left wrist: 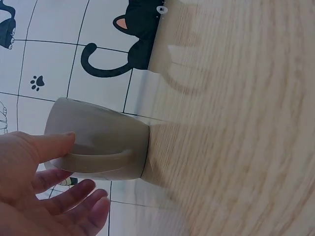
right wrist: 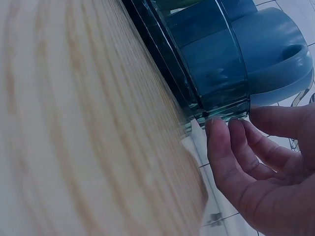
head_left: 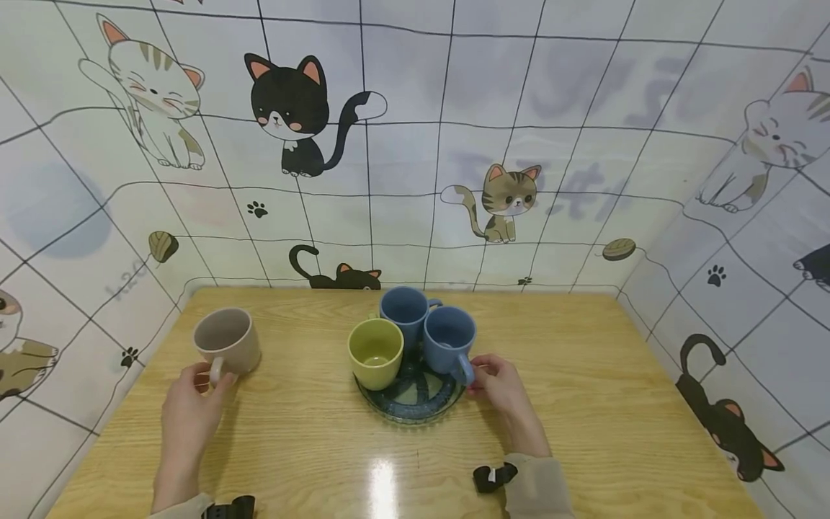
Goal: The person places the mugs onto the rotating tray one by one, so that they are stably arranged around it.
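Note:
On the left stands a beige mug (head_left: 235,342), its handle towards me. The thumb and index finger of my left hand (head_left: 191,407) pinch that handle, one on each side; in the left wrist view the other fingers (left wrist: 83,204) curl loosely below it. A round glass dish (head_left: 415,412) with a dark blue pattern carries a yellow-green mug (head_left: 375,353) and two blue mugs, one behind (head_left: 403,317) and one at the right (head_left: 447,342). My right hand (head_left: 502,389) pinches the dish's right edge between thumb and fingertips, beside the right blue mug's handle.
Everything stands on a light wooden table (head_left: 311,454). A white wall covering (head_left: 415,158) with cat drawings and black grid lines rises behind it and along both sides. Table surface lies between the beige mug and the dish.

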`<state>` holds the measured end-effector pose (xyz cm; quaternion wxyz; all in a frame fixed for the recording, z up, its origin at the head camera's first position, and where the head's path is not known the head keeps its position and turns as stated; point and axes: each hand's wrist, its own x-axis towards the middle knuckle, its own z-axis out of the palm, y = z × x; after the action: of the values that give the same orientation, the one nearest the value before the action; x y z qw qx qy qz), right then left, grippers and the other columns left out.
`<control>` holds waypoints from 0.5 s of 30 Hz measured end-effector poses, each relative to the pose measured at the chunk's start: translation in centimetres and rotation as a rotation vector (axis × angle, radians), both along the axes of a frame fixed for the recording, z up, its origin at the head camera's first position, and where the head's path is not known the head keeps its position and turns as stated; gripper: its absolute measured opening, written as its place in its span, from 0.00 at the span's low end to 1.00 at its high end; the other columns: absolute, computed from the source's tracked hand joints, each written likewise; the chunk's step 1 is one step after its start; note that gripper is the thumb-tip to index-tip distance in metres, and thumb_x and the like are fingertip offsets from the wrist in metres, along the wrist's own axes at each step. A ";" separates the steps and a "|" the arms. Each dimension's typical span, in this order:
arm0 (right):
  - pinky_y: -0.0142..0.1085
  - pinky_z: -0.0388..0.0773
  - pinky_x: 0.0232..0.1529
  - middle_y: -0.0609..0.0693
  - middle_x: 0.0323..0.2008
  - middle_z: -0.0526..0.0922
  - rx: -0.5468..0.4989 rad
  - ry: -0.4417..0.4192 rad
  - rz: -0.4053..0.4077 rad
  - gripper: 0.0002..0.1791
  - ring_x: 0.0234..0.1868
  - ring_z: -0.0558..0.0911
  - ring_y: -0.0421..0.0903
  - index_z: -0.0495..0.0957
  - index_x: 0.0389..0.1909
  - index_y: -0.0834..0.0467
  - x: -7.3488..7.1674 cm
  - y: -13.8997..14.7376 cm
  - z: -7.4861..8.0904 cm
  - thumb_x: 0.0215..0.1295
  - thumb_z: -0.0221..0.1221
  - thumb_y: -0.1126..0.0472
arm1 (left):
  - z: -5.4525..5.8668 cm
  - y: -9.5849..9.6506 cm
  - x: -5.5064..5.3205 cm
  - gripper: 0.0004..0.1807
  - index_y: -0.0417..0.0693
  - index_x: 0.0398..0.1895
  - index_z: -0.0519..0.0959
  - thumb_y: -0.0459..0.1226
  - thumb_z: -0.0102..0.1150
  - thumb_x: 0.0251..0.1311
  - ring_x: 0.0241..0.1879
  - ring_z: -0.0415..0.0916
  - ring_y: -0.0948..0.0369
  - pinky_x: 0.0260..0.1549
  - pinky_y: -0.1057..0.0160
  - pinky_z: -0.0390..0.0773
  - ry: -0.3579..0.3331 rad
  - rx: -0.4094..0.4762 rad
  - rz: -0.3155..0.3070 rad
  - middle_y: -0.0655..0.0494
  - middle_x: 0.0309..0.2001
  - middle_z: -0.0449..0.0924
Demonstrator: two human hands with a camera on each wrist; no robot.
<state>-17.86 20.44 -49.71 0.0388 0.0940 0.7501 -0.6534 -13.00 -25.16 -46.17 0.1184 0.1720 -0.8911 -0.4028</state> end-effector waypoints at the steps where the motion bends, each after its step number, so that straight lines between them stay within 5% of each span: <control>1: 0.41 0.83 0.30 0.58 0.30 0.79 0.001 0.004 0.003 0.10 0.25 0.82 0.50 0.74 0.48 0.72 0.0 0.0 0.0 0.69 0.54 0.72 | -0.1 0.0 0.0 0.28 0.26 0.60 0.67 0.42 0.55 0.69 0.52 0.71 0.38 0.48 0.41 0.69 -0.006 -0.009 0.003 0.28 0.53 0.72; 9: 0.42 0.83 0.31 0.58 0.32 0.80 -0.004 -0.003 -0.009 0.10 0.26 0.82 0.50 0.73 0.49 0.73 -0.1 0.3 0.1 0.69 0.53 0.73 | -0.6 0.2 0.1 0.26 0.32 0.52 0.79 0.49 0.51 0.71 0.47 0.76 0.37 0.36 0.49 0.74 -0.035 -0.050 -0.034 0.32 0.48 0.80; 15: 0.43 0.83 0.32 0.57 0.31 0.80 -0.008 -0.012 0.015 0.11 0.27 0.83 0.51 0.73 0.49 0.73 -0.3 0.2 0.1 0.70 0.54 0.71 | -0.7 -0.2 0.3 0.25 0.34 0.50 0.81 0.49 0.52 0.71 0.37 0.80 0.46 0.26 0.61 0.73 -0.019 -0.055 -0.015 0.34 0.45 0.82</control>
<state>-18.11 20.61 -49.64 0.0488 0.0920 0.7481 -0.6554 -12.73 -25.38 -46.86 0.1114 0.1659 -0.9043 -0.3771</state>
